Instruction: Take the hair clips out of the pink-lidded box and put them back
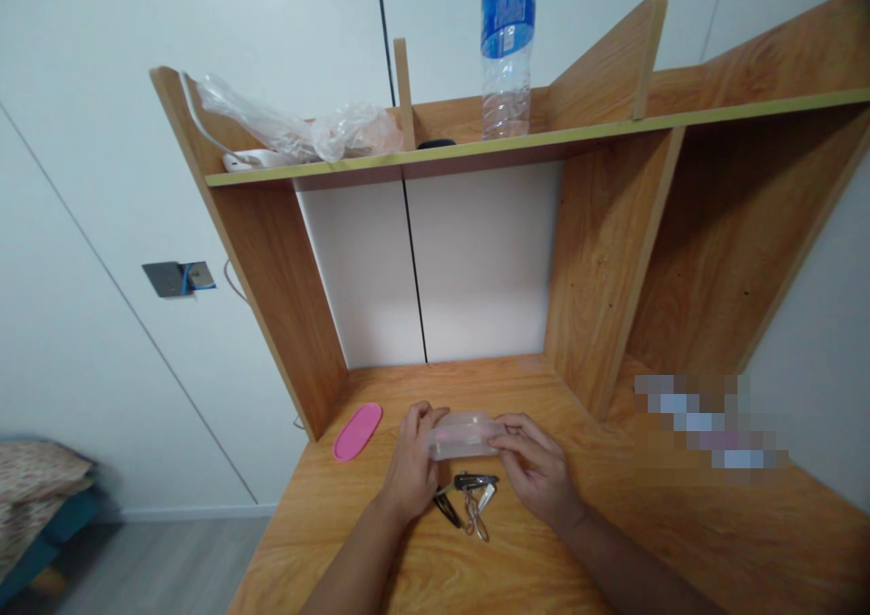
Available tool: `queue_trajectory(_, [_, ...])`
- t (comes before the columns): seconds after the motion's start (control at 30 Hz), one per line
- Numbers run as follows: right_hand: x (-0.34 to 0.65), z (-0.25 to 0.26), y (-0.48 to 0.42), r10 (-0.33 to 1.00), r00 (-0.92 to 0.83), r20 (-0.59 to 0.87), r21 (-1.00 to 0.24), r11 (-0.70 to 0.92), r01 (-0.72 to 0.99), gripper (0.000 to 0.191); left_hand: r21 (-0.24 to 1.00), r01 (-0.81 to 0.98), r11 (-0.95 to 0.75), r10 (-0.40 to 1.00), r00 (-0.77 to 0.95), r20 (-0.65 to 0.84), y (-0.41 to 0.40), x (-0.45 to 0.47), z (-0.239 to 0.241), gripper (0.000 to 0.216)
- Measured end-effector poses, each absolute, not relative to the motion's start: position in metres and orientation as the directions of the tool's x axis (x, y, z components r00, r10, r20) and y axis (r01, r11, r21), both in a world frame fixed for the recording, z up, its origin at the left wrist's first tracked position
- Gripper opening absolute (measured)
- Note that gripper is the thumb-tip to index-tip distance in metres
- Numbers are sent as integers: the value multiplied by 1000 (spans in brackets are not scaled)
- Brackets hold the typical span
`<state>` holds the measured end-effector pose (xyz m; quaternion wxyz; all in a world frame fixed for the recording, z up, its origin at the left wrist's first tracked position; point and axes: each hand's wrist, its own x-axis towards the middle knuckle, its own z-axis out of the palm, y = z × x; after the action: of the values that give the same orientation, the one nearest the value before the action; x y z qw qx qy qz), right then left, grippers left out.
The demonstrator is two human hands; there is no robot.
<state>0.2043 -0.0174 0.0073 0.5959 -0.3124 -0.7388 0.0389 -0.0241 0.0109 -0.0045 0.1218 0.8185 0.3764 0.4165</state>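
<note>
Both hands hold a small translucent plastic box (463, 437) above the desk. My left hand (413, 456) grips its left end, with the fingers curled round the side. My right hand (536, 466) pinches the right end between thumb and fingers. A faint pink tint shows through the box; what causes it I cannot make out. Just below the box, a small heap of dark and silvery clips (468, 497), which look like hair clips, lies on the wood. A pink oval lid (358, 432) with a raised rim rests to the left of my left hand.
The wooden desk (476, 579) carries a hutch with an upper shelf (449, 158). On that shelf stand a clear bottle with a blue label (508, 44) and a crumpled plastic bag (353, 130). An upright divider (604, 280) rises at right, and a blurred-out patch (707, 429) covers something beyond it.
</note>
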Motion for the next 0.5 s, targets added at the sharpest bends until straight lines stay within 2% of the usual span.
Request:
queue_trajectory(0.1, [204, 5, -17, 528, -59, 847, -455, 779, 432, 32, 514, 490, -704, 696, 332, 636, 13, -25, -8, 70])
queue_trajectory(0.2, [204, 6, -16, 566, -2, 825, -495, 724, 480, 32, 534, 466, -706, 692, 289, 662, 11, -25, -7, 64])
queue_trajectory(0.37, [206, 3, -8, 625, 53, 779, -554, 646, 525, 53, 565, 419, -710, 698, 317, 642, 4, -25, -1, 50])
queue_trajectory(0.5, [209, -4, -2, 676, 64, 734, -605, 608, 515, 60, 562, 449, -695, 718, 387, 578, 1, -25, 5, 43])
